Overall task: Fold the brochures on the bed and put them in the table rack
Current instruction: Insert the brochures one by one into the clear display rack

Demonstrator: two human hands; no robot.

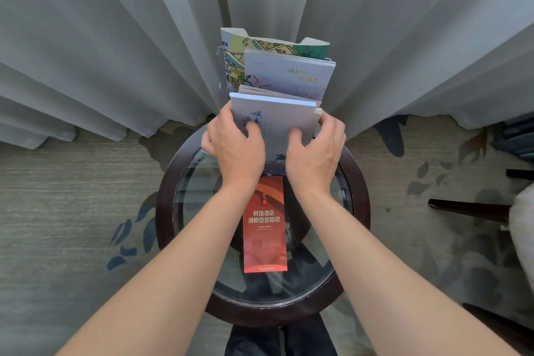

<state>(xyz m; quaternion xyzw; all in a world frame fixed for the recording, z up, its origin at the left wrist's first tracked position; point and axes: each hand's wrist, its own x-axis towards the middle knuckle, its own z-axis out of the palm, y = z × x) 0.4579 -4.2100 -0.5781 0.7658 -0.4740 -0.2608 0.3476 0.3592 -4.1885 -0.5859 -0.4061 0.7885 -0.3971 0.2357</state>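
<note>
A clear tiered rack stands at the far side of a round glass-topped table. A colourful map brochure fills its back tier and a pale brochure with green and orange script sits in front of that. My left hand and my right hand grip the two sides of a pale folded brochure with blue script at the rack's front tier. A red folded leaflet lies flat on the glass between my forearms.
Grey curtains hang close behind the table and rack. Patterned carpet surrounds the table. Dark chair legs and a white cushion stand at the right edge. My legs show below the table.
</note>
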